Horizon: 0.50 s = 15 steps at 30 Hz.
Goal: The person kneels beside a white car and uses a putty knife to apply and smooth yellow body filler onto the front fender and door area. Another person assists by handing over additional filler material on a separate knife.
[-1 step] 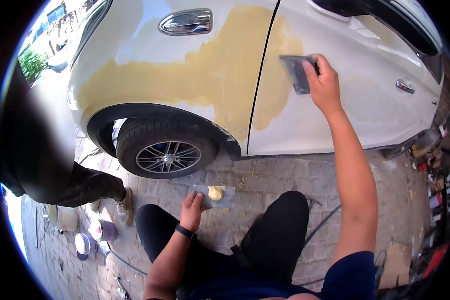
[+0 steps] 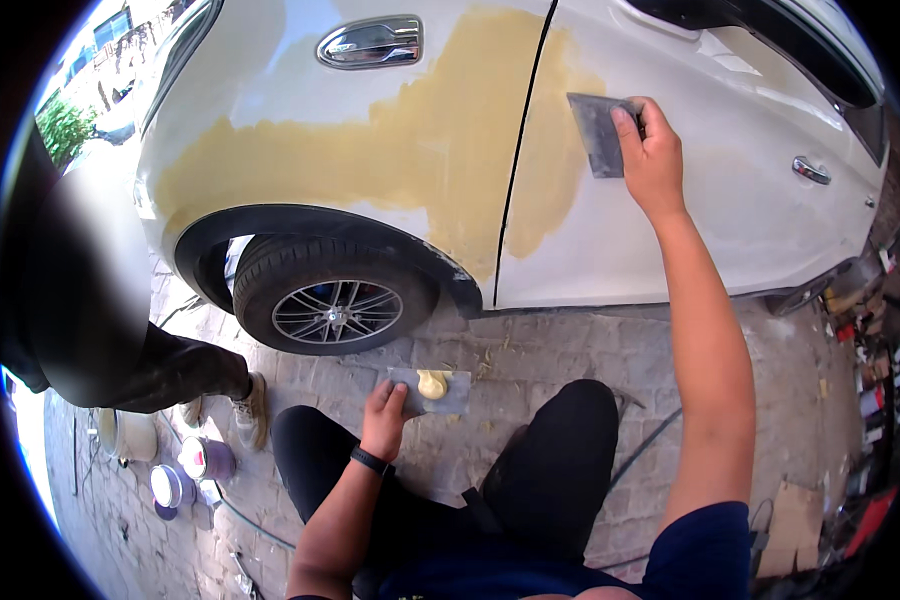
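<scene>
My right hand [image 2: 655, 160] grips a dark grey flat filler spreader [image 2: 600, 135] against the white car door [image 2: 710, 220], at the right edge of a yellow filler patch [image 2: 555, 150]. A larger smear of yellow filler [image 2: 460, 130] covers the rear panel, left of the dark door gap. Low over the paving, my left hand [image 2: 382, 415] pinches the left end of a flat grey plate [image 2: 452, 398]. A dollop of pale yellow filler [image 2: 431, 384] sits on that plate.
Below the panel is the rear wheel [image 2: 337, 312]. A person in dark trousers [image 2: 190, 370] stands at the left. Near their shoes are a whitish bucket [image 2: 133, 436] and tins [image 2: 172, 486]. A hose [image 2: 645, 450] lies on the paving; cardboard [image 2: 795, 525] lies at right.
My right hand and the spreader have shifted slightly up and to the right on the door. My left hand with the plate is nearly still.
</scene>
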Each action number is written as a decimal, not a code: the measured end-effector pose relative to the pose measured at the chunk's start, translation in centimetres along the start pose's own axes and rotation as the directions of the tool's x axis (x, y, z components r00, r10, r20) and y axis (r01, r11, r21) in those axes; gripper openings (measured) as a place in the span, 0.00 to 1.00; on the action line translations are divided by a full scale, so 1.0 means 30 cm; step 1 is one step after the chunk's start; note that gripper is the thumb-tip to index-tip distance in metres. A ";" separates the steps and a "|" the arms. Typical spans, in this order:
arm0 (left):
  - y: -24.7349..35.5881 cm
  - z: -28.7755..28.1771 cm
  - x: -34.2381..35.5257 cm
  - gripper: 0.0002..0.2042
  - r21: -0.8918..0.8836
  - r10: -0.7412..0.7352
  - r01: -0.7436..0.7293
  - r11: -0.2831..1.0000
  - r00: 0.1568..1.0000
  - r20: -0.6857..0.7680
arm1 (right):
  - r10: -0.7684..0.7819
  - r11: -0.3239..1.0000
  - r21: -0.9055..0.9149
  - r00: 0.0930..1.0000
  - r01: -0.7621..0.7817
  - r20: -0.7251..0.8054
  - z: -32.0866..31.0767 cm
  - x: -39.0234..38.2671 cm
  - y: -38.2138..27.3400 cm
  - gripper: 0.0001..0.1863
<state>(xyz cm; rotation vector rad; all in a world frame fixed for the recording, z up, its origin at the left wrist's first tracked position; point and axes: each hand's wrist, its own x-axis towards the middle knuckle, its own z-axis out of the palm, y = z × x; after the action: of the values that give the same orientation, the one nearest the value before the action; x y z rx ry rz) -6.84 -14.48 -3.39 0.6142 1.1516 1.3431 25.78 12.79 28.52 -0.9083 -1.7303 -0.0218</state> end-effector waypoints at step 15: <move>-0.024 -0.024 -0.013 0.13 0.059 0.000 -0.003 0.998 0.998 0.057 | 0.070 0.989 -0.140 0.989 -0.052 0.133 0.043 -0.198 0.057 0.09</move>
<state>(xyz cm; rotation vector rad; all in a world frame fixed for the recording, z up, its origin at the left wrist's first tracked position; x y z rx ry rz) -7.12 -15.16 -4.19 0.6922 1.1475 1.2886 26.17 11.28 22.40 -1.0847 -1.8449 -0.0383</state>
